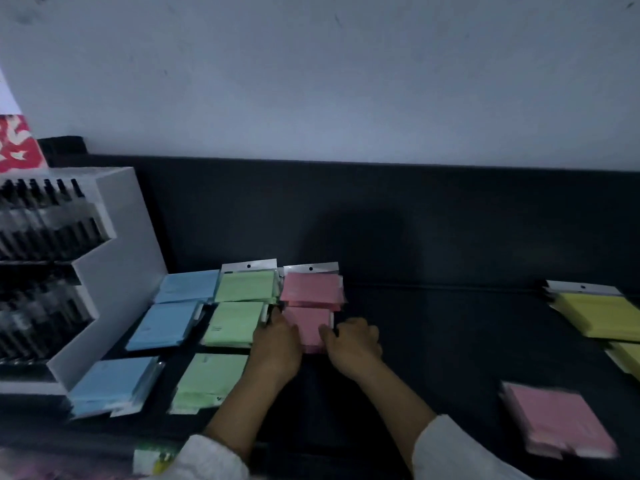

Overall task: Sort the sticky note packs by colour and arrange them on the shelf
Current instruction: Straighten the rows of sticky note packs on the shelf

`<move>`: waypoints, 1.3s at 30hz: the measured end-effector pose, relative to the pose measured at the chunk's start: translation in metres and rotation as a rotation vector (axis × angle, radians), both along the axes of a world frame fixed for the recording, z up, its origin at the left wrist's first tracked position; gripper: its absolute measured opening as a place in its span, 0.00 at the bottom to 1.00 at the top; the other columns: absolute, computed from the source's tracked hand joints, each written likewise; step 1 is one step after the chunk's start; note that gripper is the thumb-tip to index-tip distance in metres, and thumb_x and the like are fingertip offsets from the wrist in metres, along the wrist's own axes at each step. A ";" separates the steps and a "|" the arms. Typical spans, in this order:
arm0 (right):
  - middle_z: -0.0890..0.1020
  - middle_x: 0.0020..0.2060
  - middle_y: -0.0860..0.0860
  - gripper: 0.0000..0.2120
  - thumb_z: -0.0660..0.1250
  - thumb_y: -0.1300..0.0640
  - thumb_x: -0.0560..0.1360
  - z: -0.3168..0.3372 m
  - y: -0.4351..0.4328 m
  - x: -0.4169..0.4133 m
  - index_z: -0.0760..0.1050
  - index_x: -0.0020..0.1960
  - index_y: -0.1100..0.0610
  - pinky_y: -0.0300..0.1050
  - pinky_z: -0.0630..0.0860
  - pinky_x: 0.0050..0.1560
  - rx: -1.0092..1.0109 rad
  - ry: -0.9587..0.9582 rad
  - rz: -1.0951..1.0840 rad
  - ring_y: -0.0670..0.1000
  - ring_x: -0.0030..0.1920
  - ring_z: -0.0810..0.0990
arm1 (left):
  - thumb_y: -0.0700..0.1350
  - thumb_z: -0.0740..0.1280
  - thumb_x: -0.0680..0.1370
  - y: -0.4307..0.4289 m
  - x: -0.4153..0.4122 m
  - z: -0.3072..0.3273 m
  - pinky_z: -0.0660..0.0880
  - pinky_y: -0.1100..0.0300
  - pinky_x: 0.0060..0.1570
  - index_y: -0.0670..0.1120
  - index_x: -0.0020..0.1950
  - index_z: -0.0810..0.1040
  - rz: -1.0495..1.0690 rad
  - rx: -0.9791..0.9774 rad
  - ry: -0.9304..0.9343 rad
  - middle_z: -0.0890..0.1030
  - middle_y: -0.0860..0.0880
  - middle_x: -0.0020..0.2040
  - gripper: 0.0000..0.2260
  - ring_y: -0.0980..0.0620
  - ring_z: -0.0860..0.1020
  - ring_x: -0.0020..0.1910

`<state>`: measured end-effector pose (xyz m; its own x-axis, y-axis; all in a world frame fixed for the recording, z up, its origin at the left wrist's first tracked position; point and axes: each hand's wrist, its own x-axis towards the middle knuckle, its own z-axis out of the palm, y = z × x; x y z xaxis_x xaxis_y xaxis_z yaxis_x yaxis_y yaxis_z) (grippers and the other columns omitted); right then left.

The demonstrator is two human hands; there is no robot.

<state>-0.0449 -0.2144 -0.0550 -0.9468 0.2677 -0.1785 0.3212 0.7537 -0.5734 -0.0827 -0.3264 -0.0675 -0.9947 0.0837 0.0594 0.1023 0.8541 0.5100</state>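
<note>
Sticky note packs lie in colour columns on the dark shelf (433,323). Three blue piles (166,325) run along the left, three green piles (235,322) beside them. A pink pile (311,287) sits at the back, and a second pink stack (310,327) lies in front of it. My left hand (277,344) presses this stack's left side and my right hand (355,341) its right side, fingers curled on its edges. Another pink pile (557,419) lies apart at the front right. Yellow packs (595,315) rest at the far right.
A white tiered display (114,271) with rows of dark pens stands at the left, touching the blue column. A red patterned box (17,143) is behind it. A dark back panel and pale wall close the shelf's rear. Bare dark surface lies between the pink column and the yellow packs.
</note>
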 end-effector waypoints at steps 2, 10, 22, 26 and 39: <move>0.62 0.71 0.52 0.22 0.50 0.46 0.80 -0.005 -0.006 -0.005 0.69 0.67 0.58 0.49 0.61 0.65 0.034 0.007 -0.003 0.55 0.68 0.61 | 0.39 0.55 0.80 -0.002 -0.003 -0.005 0.66 0.55 0.61 0.37 0.70 0.59 -0.022 0.002 -0.006 0.71 0.39 0.66 0.19 0.41 0.70 0.62; 0.76 0.54 0.52 0.16 0.58 0.66 0.75 -0.007 0.002 0.009 0.63 0.60 0.54 0.43 0.77 0.51 -0.528 0.232 -0.094 0.48 0.51 0.77 | 0.29 0.58 0.68 -0.005 0.007 -0.005 0.70 0.60 0.55 0.44 0.63 0.68 -0.128 0.530 0.053 0.71 0.43 0.59 0.25 0.52 0.71 0.52; 0.78 0.48 0.48 0.21 0.53 0.73 0.73 -0.011 0.030 0.060 0.65 0.56 0.49 0.24 0.70 0.42 -0.336 0.469 -0.019 0.39 0.44 0.76 | 0.28 0.57 0.74 0.023 0.046 -0.008 0.64 0.82 0.39 0.43 0.65 0.67 -0.334 0.544 0.032 0.73 0.52 0.51 0.21 0.61 0.73 0.46; 0.76 0.44 0.45 0.17 0.53 0.71 0.74 -0.012 0.038 0.064 0.65 0.54 0.51 0.25 0.70 0.38 -0.332 0.443 -0.017 0.39 0.41 0.75 | 0.30 0.58 0.75 0.027 0.049 -0.010 0.64 0.71 0.37 0.42 0.62 0.68 -0.312 0.478 0.052 0.73 0.51 0.49 0.17 0.53 0.74 0.49; 0.73 0.49 0.56 0.07 0.59 0.64 0.74 0.058 0.177 0.096 0.74 0.49 0.60 0.39 0.63 0.39 -0.097 0.469 -0.189 0.51 0.45 0.72 | 0.38 0.62 0.78 0.152 0.062 0.052 0.66 0.71 0.39 0.48 0.54 0.72 -0.502 0.613 -0.039 0.73 0.50 0.51 0.08 0.62 0.72 0.43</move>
